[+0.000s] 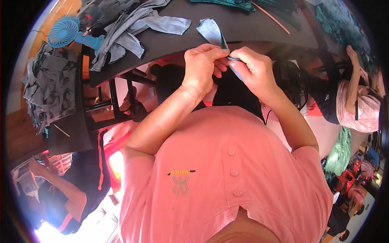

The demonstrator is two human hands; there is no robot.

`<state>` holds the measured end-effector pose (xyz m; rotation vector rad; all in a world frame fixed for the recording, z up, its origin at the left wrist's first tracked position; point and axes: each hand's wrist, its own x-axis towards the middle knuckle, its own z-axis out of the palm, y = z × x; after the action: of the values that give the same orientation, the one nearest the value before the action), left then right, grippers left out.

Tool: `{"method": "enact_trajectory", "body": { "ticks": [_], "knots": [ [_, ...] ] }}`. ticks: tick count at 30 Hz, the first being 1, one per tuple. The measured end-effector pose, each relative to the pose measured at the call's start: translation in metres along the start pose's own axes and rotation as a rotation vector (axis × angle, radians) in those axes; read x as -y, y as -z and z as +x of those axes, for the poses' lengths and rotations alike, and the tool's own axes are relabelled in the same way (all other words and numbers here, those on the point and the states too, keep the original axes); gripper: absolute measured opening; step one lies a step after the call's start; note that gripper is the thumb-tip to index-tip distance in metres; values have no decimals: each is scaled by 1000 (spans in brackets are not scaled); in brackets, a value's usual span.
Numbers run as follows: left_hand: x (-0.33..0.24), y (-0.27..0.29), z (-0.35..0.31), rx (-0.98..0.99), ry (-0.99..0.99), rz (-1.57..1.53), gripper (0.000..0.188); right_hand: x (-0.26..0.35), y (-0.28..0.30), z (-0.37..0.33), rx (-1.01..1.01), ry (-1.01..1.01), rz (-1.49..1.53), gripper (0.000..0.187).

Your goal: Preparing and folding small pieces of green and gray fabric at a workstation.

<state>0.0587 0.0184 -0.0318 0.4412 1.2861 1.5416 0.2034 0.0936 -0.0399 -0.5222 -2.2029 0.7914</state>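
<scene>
Both my hands meet over the near edge of the dark table, pinching a narrow grey-blue fabric strip (211,31). My left hand (202,65) grips it between thumb and forefinger, the other fingers curled. Right beside it, my right hand (254,71) is closed on the same strip, thumb pressed against the bent forefinger. One end of the strip rises past my fingers onto the table; another part hangs below my right hand. The fold between my fingertips is mostly hidden. To the left lies a heap of similar grey-blue fabric strips (162,24).
A blue handheld fan (64,31) stands at the table's left. Grey cloth pieces (50,85) are piled farther left. A thin wooden stick (272,18) and dark green fabric (227,4) lie at the back. Other people sit at both sides, one in a pink top (358,105).
</scene>
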Motion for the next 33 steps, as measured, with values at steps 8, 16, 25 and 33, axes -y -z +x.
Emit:
{"method": "enact_trajectory", "body": {
  "ticks": [8,16,25,33],
  "knots": [
    [14,15,-14,75,-46,151,10,7,11,-2,71,-538,573,14],
    [23,29,-21,180,-268,483,10,4,-9,-12,237,-478,397,9],
    [43,43,-25,116,-95,172,8,7,-28,-32,48,-669,667,7],
    [53,40,-25,82,-339,309,6,4,-41,-37,-28,-677,700,7]
  ]
}}
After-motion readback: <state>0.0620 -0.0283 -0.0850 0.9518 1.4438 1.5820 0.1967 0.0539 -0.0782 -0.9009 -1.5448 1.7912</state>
